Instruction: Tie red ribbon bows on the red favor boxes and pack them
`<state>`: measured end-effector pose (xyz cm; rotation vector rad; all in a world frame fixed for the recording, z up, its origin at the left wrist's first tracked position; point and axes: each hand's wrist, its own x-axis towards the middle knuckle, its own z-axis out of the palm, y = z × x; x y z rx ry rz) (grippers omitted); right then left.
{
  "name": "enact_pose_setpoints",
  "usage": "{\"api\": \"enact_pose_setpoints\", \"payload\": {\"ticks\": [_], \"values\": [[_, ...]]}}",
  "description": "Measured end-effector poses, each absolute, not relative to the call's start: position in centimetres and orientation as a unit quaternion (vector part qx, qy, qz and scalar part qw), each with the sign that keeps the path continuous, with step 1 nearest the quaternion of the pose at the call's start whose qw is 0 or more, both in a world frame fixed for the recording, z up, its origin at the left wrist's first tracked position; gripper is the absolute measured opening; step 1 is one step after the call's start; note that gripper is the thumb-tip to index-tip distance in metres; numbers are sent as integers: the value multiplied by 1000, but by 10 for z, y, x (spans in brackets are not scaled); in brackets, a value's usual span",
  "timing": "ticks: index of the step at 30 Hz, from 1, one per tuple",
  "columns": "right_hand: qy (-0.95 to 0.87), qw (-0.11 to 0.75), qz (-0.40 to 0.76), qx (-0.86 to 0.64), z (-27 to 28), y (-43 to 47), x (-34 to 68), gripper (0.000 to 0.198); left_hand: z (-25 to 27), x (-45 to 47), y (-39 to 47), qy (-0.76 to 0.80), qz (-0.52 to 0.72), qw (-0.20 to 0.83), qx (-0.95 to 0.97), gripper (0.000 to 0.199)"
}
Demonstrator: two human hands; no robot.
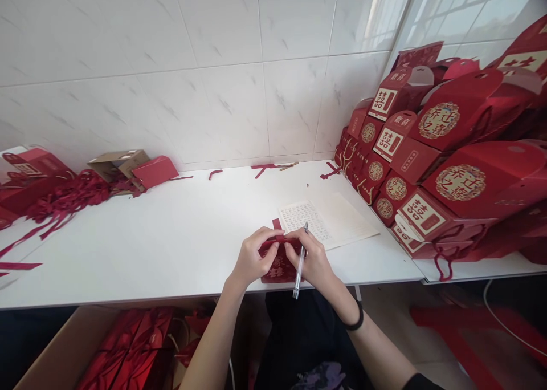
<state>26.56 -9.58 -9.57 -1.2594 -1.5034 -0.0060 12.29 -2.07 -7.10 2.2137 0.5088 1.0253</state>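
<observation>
In the head view, both bare hands meet over a red gift package (277, 270) with pale printed characters, which sits at the near edge of the white desk (205, 224). The left hand (253, 254) has its grip pinching the package's upper edge between thumb and forefinger. The right hand (315, 257) brings its thumb and forefinger to the same edge, its grip also holding a pen (299, 267) that slants across the fingers. A short red strip (277, 224) sticks out beyond the fingertips. Just past the right hand lies a paper (301, 218) with rows of handwriting. Red ribbon scraps (216, 174) lie near the tiled wall (222, 99). On the left, a tangle of red ribbon (81, 195) lies beside an open cardboard box (122, 163). Stacked red gift boxes (459, 176) crowd the right end, and a black band (355, 317) circles the right wrist.
</observation>
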Motion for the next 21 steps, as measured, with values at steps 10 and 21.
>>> {"api": "enact_pose_setpoints", "payload": {"ticks": [10,21], "values": [[-630,554,-27,-543,-92,-95,261,8,-74,123,-22,205,397,311,839,25],[-631,552,-24,-545,-95,-94,262,7,-73,123,-22,194,399,344,827,23]]}}
